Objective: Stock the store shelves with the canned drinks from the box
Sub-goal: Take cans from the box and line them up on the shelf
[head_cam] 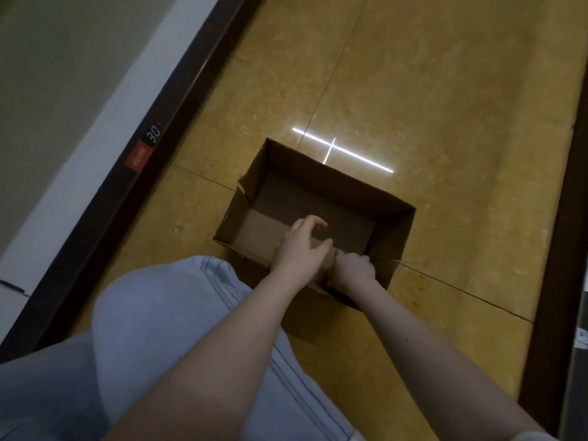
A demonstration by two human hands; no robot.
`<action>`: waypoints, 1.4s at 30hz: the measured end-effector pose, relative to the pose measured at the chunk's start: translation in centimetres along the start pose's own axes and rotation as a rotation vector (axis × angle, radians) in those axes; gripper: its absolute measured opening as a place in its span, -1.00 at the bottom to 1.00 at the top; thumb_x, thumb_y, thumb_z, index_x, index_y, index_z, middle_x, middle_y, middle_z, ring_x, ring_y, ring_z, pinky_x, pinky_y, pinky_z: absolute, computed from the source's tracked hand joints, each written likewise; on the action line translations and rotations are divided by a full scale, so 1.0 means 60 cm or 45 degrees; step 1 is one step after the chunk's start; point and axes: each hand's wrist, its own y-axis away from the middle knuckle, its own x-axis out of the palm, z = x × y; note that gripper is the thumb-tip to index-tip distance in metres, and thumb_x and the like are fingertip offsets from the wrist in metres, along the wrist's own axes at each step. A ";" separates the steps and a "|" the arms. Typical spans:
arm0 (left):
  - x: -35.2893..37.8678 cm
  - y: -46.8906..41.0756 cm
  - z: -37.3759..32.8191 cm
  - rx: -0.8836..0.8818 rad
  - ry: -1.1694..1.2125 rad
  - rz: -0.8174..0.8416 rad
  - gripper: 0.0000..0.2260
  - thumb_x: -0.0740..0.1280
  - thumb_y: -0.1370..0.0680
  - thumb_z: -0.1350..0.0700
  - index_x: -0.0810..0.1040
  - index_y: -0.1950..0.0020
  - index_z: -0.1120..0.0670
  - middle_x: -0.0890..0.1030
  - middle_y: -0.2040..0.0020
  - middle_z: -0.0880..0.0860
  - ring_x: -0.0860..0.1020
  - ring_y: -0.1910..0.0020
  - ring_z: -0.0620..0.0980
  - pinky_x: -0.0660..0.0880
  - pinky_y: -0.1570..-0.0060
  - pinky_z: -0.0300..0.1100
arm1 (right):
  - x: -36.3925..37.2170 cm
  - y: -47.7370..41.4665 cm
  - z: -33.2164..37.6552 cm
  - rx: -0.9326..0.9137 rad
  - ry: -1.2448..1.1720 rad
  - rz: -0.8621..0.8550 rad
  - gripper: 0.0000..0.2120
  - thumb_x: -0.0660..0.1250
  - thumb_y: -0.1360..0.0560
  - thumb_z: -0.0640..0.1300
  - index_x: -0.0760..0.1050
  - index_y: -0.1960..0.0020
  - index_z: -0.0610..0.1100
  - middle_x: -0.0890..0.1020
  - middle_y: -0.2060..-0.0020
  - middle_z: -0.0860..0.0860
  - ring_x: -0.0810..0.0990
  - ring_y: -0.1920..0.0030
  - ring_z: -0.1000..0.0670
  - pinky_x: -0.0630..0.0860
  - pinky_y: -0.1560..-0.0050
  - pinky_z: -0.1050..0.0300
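Open box top in an aisle hemmed on both sides

From above I can reach straight down into the box [391, 224]: its top is open and bare cardboard bottom shows in the middle and far part. Its four upright walls block any sideways entry. My left hand [300, 249] lies across the near rim and my right hand [353, 268] grips it just beside, crowding that edge. The floor [445, 90] lies open far and right. The shelf edge [95, 202] closes the left, a dark strip [566, 218] closes the right, and my knee [165, 313] closes the near left.
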 end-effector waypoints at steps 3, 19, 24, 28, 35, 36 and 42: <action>0.006 -0.001 -0.003 -0.003 -0.002 0.018 -0.72 0.29 -0.54 0.04 0.41 -0.25 -0.06 0.41 -0.29 -0.05 0.41 -0.23 -0.04 0.44 -0.23 -0.02 | 0.001 -0.008 -0.001 0.008 -0.062 -0.045 -0.61 0.33 -0.47 -0.02 0.40 -0.24 -0.12 0.53 -0.11 -0.14 0.48 -0.13 -0.18 0.47 0.07 0.06; -0.025 0.033 -0.007 0.100 -0.330 0.162 -0.52 0.44 -0.42 0.08 0.36 -0.29 -0.08 0.42 -0.31 -0.09 0.35 -0.32 -0.03 0.36 -0.32 0.03 | -0.118 0.071 -0.002 -0.027 -0.383 -0.188 -0.57 0.45 -0.33 0.10 0.47 -0.07 -0.12 0.56 0.19 -0.02 0.58 0.24 0.03 0.61 0.19 0.17; -0.056 0.046 -0.038 0.276 -0.058 0.052 -0.38 0.53 -0.30 0.01 0.36 -0.29 -0.08 0.41 -0.25 -0.10 0.41 -0.26 -0.06 0.50 -0.19 -0.07 | -0.206 0.135 0.021 -0.238 -0.498 -0.264 -0.45 0.43 -0.31 0.13 0.46 -0.20 -0.11 0.59 0.13 -0.02 0.60 0.20 0.03 0.62 0.17 0.16; -0.113 0.056 -0.074 0.389 -0.009 -0.127 -0.44 0.56 -0.27 0.04 0.44 -0.21 -0.07 0.48 -0.17 -0.10 0.47 -0.18 -0.09 0.53 -0.10 -0.13 | -0.278 0.187 0.039 -0.405 -0.519 -0.276 -0.58 0.44 -0.28 0.10 0.53 -0.05 -0.09 0.60 0.21 0.01 0.57 0.23 0.06 0.59 0.19 0.14; -0.282 0.093 -0.177 0.519 0.094 -0.240 -0.56 0.55 -0.29 0.04 0.46 -0.08 -0.16 0.54 -0.02 -0.21 0.54 -0.01 -0.25 0.52 0.09 -0.33 | -0.426 0.286 0.049 -0.635 -0.980 -0.387 -0.39 0.26 -0.36 0.36 0.51 -0.12 -0.12 0.61 0.10 -0.03 0.57 0.13 0.01 0.52 0.14 0.09; -0.311 0.099 -0.197 0.551 0.095 -0.269 -0.58 0.54 -0.29 0.00 0.47 -0.07 -0.16 0.54 -0.04 -0.18 0.54 -0.04 -0.17 0.55 0.05 -0.23 | -0.448 0.301 0.053 -0.690 -1.066 -0.411 -0.44 0.20 -0.42 0.33 0.52 -0.10 -0.12 0.61 0.16 -0.02 0.56 0.18 0.02 0.49 0.21 0.12; -0.449 0.152 -0.293 0.730 0.310 -0.467 -0.68 0.40 -0.23 -0.14 0.55 0.04 -0.12 0.61 0.06 -0.11 0.57 -0.04 0.03 0.53 0.01 -0.01 | -0.541 0.383 0.084 -1.070 -1.497 -0.593 -0.70 0.14 -0.57 0.07 0.53 -0.04 -0.10 0.61 0.25 -0.04 0.53 0.26 0.03 0.47 0.23 0.14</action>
